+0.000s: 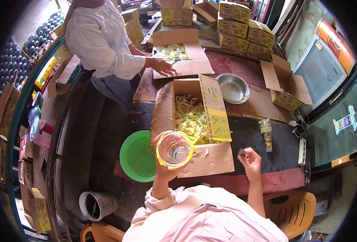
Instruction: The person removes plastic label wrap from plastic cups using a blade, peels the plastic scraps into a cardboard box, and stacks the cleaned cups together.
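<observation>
Head view, left to right. White bucket (111, 203) low on the left. Green basin (136, 148) next, just left of the scrap carton (162, 109). Co-worker's hand (160, 66) at the far carton (175, 37), well apart from this work.

Left hand (166, 171) wrapped around a clear cup (174, 150), mouth toward the camera, yellow around the rim, in front of the scrap carton. Yellow scraps (192, 125) inside that carton, a few on its near flap.

Metal bowl (233, 88) beyond, to the right. Right hand (252, 164) pinched on a small dark flat piece (241, 152), clear of the cup and apart from the left hand. Maybe a blade; cannot tell at this size. Cup stack (266, 135) farther right, not touched.

To handle well: hold the cup low and lightly, probably thin-walled, easy to crush. Rest fingertips below the rim. If sharp, move the dark piece away from the left fingers, in short strokes. Best done over the carton, to catch loose bits.
</observation>
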Demonstrator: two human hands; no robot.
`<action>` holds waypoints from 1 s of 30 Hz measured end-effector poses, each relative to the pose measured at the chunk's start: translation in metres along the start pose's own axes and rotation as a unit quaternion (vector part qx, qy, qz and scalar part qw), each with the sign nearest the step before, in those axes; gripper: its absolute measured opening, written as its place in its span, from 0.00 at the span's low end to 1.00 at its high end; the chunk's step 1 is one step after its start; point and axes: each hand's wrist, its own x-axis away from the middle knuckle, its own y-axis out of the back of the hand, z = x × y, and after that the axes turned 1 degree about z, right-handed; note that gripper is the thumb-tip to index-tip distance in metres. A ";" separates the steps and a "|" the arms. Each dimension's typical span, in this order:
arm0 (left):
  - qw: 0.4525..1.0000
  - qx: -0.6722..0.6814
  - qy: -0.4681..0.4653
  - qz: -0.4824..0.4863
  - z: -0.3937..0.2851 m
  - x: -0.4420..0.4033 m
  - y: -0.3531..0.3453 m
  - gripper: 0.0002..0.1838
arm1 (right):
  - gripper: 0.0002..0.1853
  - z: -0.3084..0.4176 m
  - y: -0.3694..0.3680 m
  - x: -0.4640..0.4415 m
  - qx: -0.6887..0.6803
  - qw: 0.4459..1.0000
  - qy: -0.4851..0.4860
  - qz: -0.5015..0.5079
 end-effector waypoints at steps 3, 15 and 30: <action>0.998 -0.044 -0.034 0.017 -0.009 -0.008 -0.004 0.48 | 0.07 0.048 -0.060 -0.026 -0.017 0.986 0.161 -0.035; 0.999 -0.042 -0.034 0.009 -0.012 -0.017 -0.006 0.50 | 0.12 0.098 -0.132 -0.050 0.023 0.930 0.361 -0.062; 0.997 -0.070 -0.014 0.036 -0.007 -0.017 -0.006 0.48 | 0.13 0.100 -0.134 -0.052 0.074 0.909 0.399 -0.096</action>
